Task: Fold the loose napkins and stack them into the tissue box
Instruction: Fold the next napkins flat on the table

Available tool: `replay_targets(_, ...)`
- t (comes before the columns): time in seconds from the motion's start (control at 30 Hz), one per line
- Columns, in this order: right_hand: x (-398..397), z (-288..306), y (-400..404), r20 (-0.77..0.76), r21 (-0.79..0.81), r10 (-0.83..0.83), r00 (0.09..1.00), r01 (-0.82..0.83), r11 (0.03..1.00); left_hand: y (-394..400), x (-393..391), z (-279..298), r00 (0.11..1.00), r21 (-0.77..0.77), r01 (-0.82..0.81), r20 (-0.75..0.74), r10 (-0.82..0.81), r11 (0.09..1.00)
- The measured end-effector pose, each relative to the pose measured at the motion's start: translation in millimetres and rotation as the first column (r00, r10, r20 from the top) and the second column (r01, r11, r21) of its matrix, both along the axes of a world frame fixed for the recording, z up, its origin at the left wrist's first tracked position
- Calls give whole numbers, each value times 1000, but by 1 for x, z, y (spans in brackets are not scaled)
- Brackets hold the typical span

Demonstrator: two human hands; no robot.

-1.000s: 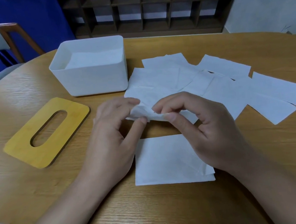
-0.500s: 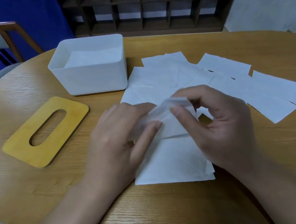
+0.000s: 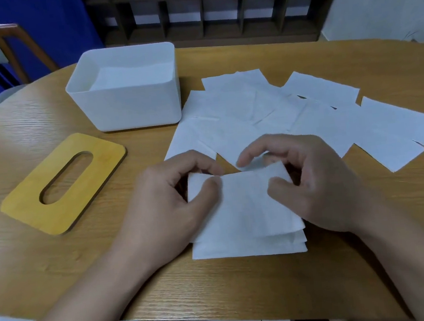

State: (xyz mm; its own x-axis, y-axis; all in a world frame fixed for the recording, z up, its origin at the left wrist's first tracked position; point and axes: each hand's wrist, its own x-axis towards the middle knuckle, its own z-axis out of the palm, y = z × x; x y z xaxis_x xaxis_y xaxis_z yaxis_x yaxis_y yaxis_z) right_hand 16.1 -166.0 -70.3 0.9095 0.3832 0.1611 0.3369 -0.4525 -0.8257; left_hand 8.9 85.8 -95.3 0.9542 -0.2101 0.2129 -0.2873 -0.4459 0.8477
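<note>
Furthest to your left, the yellow lid (image 3: 64, 183) with its oval slot lies flat on the wooden table (image 3: 244, 282), apart from everything else. Just beyond it and a little to the right stands the white tissue box (image 3: 132, 108), open at the top, with white napkins already lying inside it.

Next comes your left hand (image 3: 168, 204): its thumb and forefinger pinch the upper left corner of a folded napkin (image 3: 244, 204), with the other fingers curled behind. That napkin sits on top of a small stack of folded napkins (image 3: 249, 248) lying flat near the table's front edge, and its lower edge overlaps the stack.

Your right hand (image 3: 312, 183) grips the same napkin at its upper right corner, thumb on the near face and forefinger arched over the top edge.

Behind both hands and spreading off to your right, the loose napkins (image 3: 306, 121) lie unfolded and overlapping on the table, the nearest of them touching the box's right side and the farthest reaching the right edge of view.
</note>
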Motion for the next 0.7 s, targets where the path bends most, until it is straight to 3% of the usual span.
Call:
replay_targets(0.2, 1, -4, -10, 95, -192, -15, 995, 33, 981, 0, -2, 2, 994, 330, 64, 68, -91, 942)
replay_targets(0.33, 1, -8, -6, 150, -163, -48, 987, 73, 984, 2, -3, 7, 990, 436, 56, 96, -108, 898)
replay_targets(0.47, 3, -10, -5, 137, -115, -58, 989, 74, 991, 6, -10, 23, 988, 631, 128, -12, -156, 765)
replay_targets(0.57, 4, -12, 0, 147, -95, -44, 988, 58, 994, 5, -15, 35, 987, 661, 161, -108, -119, 733)
replay_targets(0.7, 4, -14, 7, 177, -105, -10, 984, 29, 994, -2, -16, 42, 968, 607, 214, -235, -85, 766)
